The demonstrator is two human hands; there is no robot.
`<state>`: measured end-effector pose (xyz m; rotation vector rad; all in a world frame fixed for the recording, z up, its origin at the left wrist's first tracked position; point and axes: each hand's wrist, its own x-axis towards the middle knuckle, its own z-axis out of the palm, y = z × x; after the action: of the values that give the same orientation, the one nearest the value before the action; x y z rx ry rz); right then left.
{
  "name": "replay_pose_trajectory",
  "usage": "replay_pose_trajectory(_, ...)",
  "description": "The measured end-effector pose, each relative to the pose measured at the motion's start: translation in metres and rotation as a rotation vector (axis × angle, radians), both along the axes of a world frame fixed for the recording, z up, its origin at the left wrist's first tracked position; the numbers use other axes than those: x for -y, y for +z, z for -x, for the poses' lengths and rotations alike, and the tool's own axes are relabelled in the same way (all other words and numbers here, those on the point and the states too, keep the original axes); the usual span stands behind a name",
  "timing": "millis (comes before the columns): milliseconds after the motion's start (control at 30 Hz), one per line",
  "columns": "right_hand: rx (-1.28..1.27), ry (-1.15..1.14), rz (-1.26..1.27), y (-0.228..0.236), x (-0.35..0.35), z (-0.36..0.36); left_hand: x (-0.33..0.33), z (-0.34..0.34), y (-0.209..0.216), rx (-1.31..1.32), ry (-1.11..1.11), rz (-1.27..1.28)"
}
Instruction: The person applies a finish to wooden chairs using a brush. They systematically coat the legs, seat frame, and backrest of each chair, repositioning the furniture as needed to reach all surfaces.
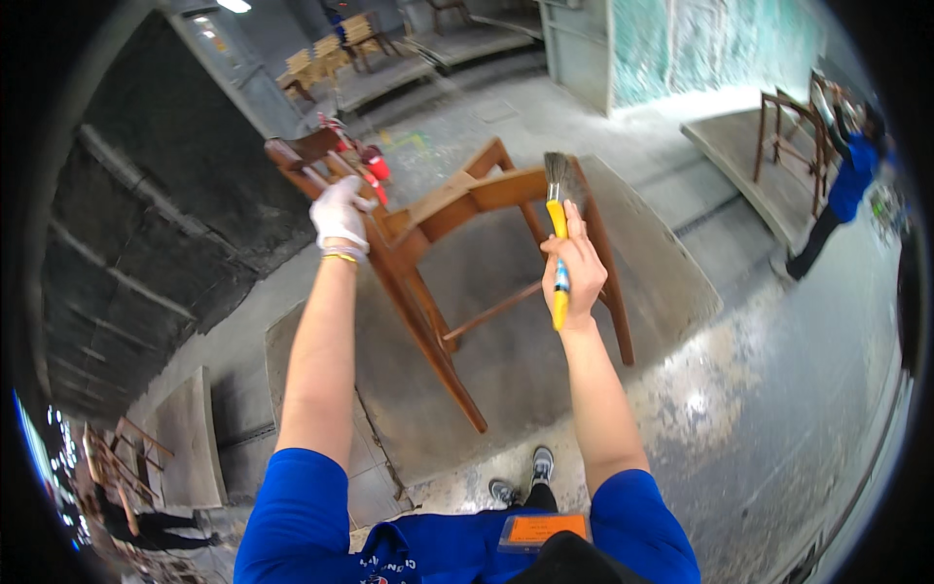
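Note:
A brown wooden chair frame (423, 226) stands tilted in front of me, its legs angled toward me and no seat panel in it. My left hand (341, 209), in a white glove, is closed around the frame's upper left part. In my bare right hand (576, 265) is a paintbrush (558, 216) with a yellow handle and dark bristles pointing up. The bristles are close to the right end of the frame's curved rail; whether they touch it I cannot tell.
Under the chair lies a grey platform (642, 263). A dark panelled wall (146, 195) rises at left. Something red (375, 164) is behind the chair. Co-workers in dark trousers (812, 243) stand near other chair frames (793, 127) at right and lower left. Pale chairs (331, 58) stand far back.

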<state>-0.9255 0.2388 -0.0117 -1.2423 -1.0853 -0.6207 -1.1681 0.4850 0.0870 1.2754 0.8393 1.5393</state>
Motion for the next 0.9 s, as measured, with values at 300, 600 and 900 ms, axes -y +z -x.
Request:
replay_pose_trajectory(300, 0.121, 0.102, 0.097, -0.042, -0.107, 0.063, 0.012, -0.001, 0.003, 0.010, -0.013, -0.026)
replay_pose_trajectory(600, -0.507, 1.138, 0.121, -0.025, -0.071, 0.096, -0.007, 0.005, 0.002, -0.090, -0.094, -0.037)
replay_pose_trajectory(900, -0.049, 0.650, -0.040, 0.026, -0.105, 0.087, -0.011, 0.024, 0.010, -0.195, -0.328, 0.022)
